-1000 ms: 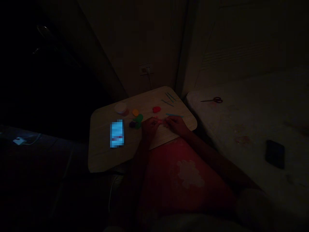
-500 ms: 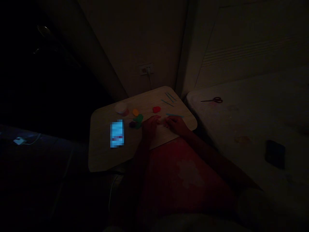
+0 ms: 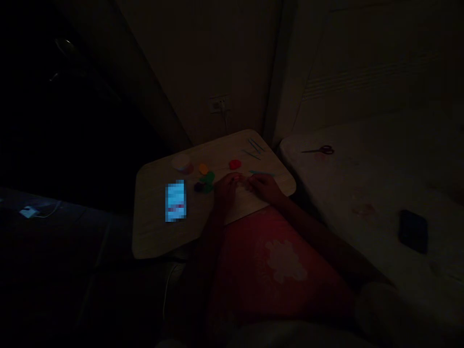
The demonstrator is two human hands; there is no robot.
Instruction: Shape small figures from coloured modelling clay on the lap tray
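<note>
Over the front part of a small wooden table (image 3: pixel 155 237), my two hands are close together in dim light. The fingers of my left hand (image 3: pixel 225 189) are closed on a small red piece (image 3: pixel 237 178), its material too dark to make out. My right hand (image 3: pixel 265 186) is beside it, fingertips pinched together; what they hold, if anything, is hidden. Just beyond lies a red lump (image 3: pixel 235 165). Left of my left hand are a green lump (image 3: pixel 208 178), a dark purple lump (image 3: pixel 199 186) and an orange lump (image 3: pixel 203 168). A teal stick-like tool (image 3: pixel 261 173) lies behind my right hand.
A pale tub (image 3: pixel 182 163) and a lit, blurred-out screen (image 3: pixel 176 200) are on the table's left side. Several thin sticks (image 3: pixel 255 146) lie at its far right corner. Scissors (image 3: pixel 319 150) and a dark blue object (image 3: pixel 413 231) rest on the pale surface to the right.
The small red piece now shows at my left fingertips, where it was hardly visible before. Both hands have shifted only slightly; the things on the table stay put.
</note>
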